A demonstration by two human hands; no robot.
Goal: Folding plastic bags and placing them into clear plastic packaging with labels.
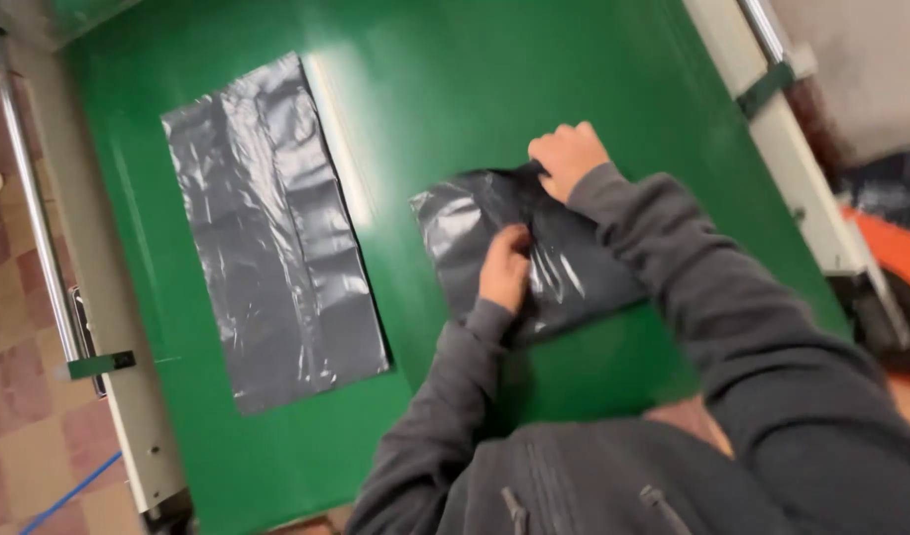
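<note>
A folded dark grey plastic bag [475,223] lies near the middle of a green table [534,79]. My left hand [504,269] presses on the bag's near part, fingers curled onto the plastic. My right hand [568,157] is closed on the bag's far edge, pinching the plastic. Both arms wear dark grey sleeves. A second grey plastic bag [267,233] lies flat and spread out on the left part of the table, apart from both hands.
The table has pale side frames with metal rails, one on the left [39,228] and one on the right [792,129]. A tiled floor [19,416] shows at left. An orange and dark object [896,248] sits beyond the right edge.
</note>
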